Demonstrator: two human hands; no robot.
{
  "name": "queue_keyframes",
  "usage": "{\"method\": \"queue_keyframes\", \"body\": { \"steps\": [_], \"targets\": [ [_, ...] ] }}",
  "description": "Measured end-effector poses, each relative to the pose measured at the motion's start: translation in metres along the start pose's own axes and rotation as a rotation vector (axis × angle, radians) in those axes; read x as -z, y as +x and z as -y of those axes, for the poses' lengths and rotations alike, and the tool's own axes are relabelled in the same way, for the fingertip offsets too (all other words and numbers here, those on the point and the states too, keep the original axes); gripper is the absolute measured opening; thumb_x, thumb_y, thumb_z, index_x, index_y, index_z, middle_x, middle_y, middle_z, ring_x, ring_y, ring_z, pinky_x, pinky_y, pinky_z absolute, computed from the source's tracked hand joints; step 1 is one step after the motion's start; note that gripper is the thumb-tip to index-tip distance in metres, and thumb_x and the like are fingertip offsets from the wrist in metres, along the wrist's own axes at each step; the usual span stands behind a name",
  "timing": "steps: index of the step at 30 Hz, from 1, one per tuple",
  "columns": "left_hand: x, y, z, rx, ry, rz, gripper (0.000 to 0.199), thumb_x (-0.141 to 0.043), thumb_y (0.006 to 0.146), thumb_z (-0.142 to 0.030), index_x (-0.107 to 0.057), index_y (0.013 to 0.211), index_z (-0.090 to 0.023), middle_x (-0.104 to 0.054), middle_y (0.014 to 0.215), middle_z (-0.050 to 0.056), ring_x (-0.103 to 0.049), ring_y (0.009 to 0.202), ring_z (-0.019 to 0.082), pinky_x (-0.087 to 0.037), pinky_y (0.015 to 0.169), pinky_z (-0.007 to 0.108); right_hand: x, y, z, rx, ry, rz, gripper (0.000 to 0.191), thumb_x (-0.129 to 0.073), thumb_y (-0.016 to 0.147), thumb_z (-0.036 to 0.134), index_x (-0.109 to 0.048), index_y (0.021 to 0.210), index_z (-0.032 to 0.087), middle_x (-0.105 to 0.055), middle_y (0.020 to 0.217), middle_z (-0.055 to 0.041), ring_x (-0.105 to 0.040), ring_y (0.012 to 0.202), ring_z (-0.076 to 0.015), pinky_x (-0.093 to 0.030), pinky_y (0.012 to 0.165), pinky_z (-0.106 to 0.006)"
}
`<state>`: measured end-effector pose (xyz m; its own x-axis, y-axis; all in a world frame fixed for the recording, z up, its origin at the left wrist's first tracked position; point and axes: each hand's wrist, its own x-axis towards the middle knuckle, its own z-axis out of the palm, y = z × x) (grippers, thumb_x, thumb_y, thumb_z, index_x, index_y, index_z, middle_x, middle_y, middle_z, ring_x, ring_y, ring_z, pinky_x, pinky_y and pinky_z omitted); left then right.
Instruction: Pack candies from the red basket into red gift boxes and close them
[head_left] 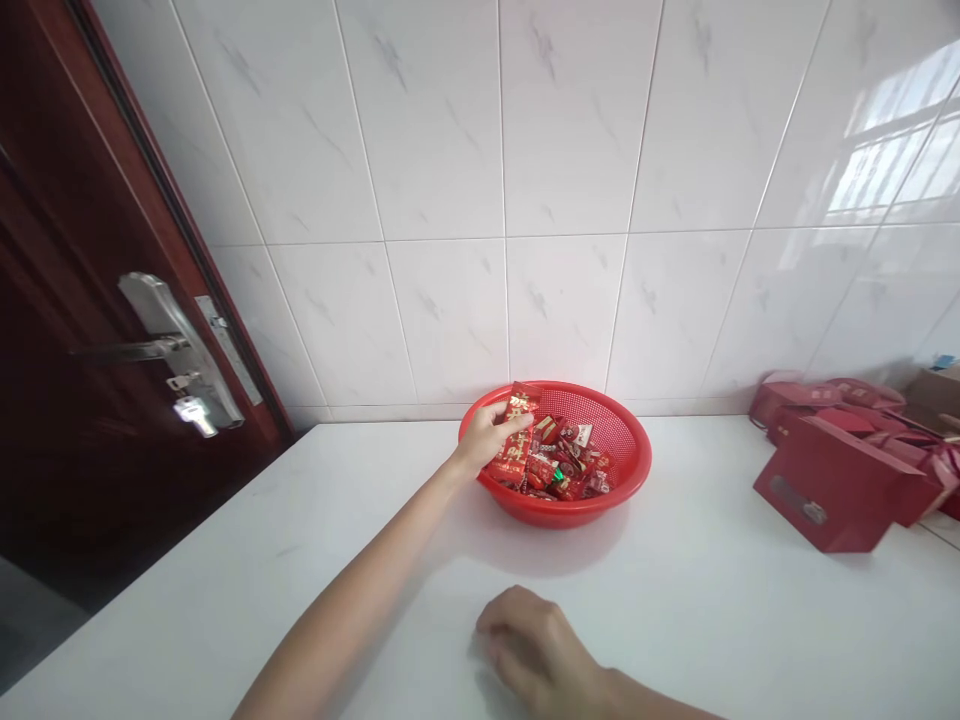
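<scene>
At far left stands a dark red door [45,250], its handle [176,350] carrying a bunch of keys [193,412]. It is clear of the hands and obstructs nothing.

The left hand [484,440] is over the left rim of the basin [639,455], thumb and fingers clamped on a red packet [517,440] with gold lettering. The packet is tilted, its lower end over the basin's contents; whether it touches them cannot be told.

Inside the basin lies a loose heap of wrapped sweets [574,475], mostly red. By assessment, handling has reached a single packet, gripped but not yet clear of the basin; the heap remains unsorted. No wrapper is seen opened, and no sweets are seen on the table [247,560].

The right hand [536,640] is well apart from the left, in front of the basin, fingers curled. It is blurred and its palm is hidden, so whether it holds anything cannot be told.

At right, a red box [836,490] with a small window stands before a cluster of other red boxes [795,400]. These are well apart from the basin; nothing blocks access between basin and right hand.
</scene>
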<state>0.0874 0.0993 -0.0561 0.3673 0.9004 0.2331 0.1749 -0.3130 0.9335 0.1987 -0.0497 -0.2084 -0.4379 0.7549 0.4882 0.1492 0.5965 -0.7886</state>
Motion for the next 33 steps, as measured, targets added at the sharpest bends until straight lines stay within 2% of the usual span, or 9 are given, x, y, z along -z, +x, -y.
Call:
{"method": "queue_keyframes", "body": {
  "steps": [2,5,9,12,16,18,22,29,33],
  "targets": [
    [-0.007,-0.023,-0.01,0.007,-0.104,0.046,0.053,-0.07,0.075,-0.066,-0.068,0.098,-0.018,-0.073,0.088,0.005,-0.068,0.078,0.022,-0.054,0.074,0.035,0.008,0.004,0.005,-0.189,0.196,-0.056,0.024,-0.061,0.095,0.04,-0.066,0.105,0.018,-0.072,0.095,-0.0097,-0.066,0.082,-0.0198,-0.053,0.078,-0.032],
    [-0.018,-0.063,-0.014,0.012,-0.342,0.095,0.041,-0.083,0.074,-0.049,-0.069,0.094,-0.017,-0.071,0.088,0.005,-0.065,0.081,0.02,-0.052,0.076,0.03,0.02,0.009,0.011,-0.222,0.429,-0.136,0.044,-0.063,0.092,0.058,-0.064,0.11,0.018,-0.069,0.099,-0.0093,-0.062,0.082,-0.0197,-0.051,0.077,-0.033],
    [-0.028,-0.106,-0.002,0.085,-0.408,0.104,0.033,-0.083,0.077,-0.04,-0.066,0.091,-0.016,-0.059,0.072,-0.003,-0.051,0.063,0.011,-0.042,0.06,0.023,0.026,0.007,0.021,-0.117,0.419,-0.084,0.043,-0.07,0.088,0.055,-0.066,0.107,0.017,-0.066,0.099,-0.0075,-0.059,0.091,-0.022,-0.048,0.084,-0.035],
    [-0.029,-0.126,0.012,0.143,-0.419,0.058,0.029,-0.082,0.078,-0.038,-0.062,0.084,-0.017,-0.053,0.067,-0.005,-0.045,0.059,0.009,-0.038,0.056,0.023,0.023,0.003,0.027,-0.128,0.491,0.012,0.042,-0.077,0.082,0.053,-0.066,0.099,0.016,-0.063,0.089,-0.0042,-0.056,0.083,-0.0192,-0.047,0.078,-0.032],
    [-0.029,-0.135,0.029,0.23,-0.45,-0.035,0.028,-0.081,0.075,-0.035,-0.06,0.078,-0.017,-0.056,0.067,-0.004,-0.049,0.059,0.01,-0.041,0.057,0.023,0.015,0.002,0.025,-0.363,0.602,0.032,0.045,-0.071,0.088,0.058,-0.063,0.076,0.015,-0.057,0.07,-0.0009,-0.051,0.065,-0.0128,-0.042,0.064,-0.027],
    [-0.029,-0.134,0.038,0.303,-0.486,-0.062,0.028,-0.081,0.071,-0.034,-0.059,0.073,-0.017,-0.056,0.062,-0.003,-0.049,0.056,0.011,-0.04,0.055,0.024,0.014,0.004,0.023,-0.443,0.589,0.042,0.049,-0.071,0.087,0.06,-0.063,0.072,0.014,-0.058,0.066,-0.0013,-0.052,0.061,-0.0124,-0.042,0.061,-0.027],
    [-0.029,-0.131,0.053,0.386,-0.56,-0.118,0.031,-0.078,0.068,-0.04,-0.055,0.066,-0.018,-0.054,0.058,-0.003,-0.048,0.053,0.011,-0.041,0.054,0.025,0.02,0.008,0.021,-0.485,0.615,0.092,0.048,-0.08,0.079,0.059,-0.067,0.075,0.013,-0.062,0.067,-0.0017,-0.057,0.06,-0.0127,-0.046,0.059,-0.026],
    [-0.024,-0.129,0.062,0.332,-0.512,-0.176,0.04,-0.078,0.071,-0.05,-0.059,0.061,-0.016,-0.058,0.061,-0.001,-0.049,0.06,0.012,-0.044,0.064,0.025,0.028,0.012,0.022,-0.531,0.713,0.159,0.042,-0.08,0.082,0.052,-0.068,0.075,0.012,-0.068,0.066,-0.0042,-0.063,0.054,-0.0137,-0.052,0.055,-0.027],
    [-0.017,-0.131,0.06,0.279,-0.446,-0.168,0.043,-0.076,0.074,-0.05,-0.058,0.054,-0.016,-0.056,0.056,-0.001,-0.046,0.057,0.011,-0.038,0.06,0.026,0.031,0.013,0.023,-0.542,0.728,0.184,0.038,-0.081,0.082,0.048,-0.068,0.076,0.012,-0.069,0.068,-0.0042,-0.065,0.057,-0.0142,-0.054,0.057,-0.027]
  ]
}}
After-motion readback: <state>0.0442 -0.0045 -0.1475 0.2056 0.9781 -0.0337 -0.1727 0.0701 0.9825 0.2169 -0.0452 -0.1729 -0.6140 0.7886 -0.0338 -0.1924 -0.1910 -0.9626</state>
